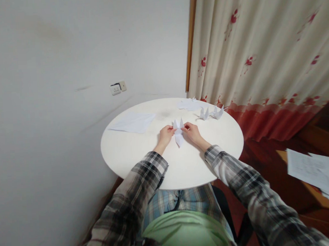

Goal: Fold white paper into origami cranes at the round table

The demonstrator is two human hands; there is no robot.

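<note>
Between my two hands is a folded white paper piece (179, 136), with two points standing up at the far end and one broad point toward me. My left hand (166, 134) pinches its left edge between thumb and fingers. On the opposite edge, my right hand (192, 131) pinches the paper in the same way. The piece is at the middle of the round white table (144, 154). Beyond my right hand stand two folded paper cranes, a nearer one (204, 114) and another (217, 112) to its right.
Flat white paper sheets (133, 122) lie at the table's left. More paper (188, 105) lies at the far edge. The wall with a socket (115, 89) borders the left side, a curtain (261, 57) the back right. Printed papers (315, 169) rest on wooden furniture at right.
</note>
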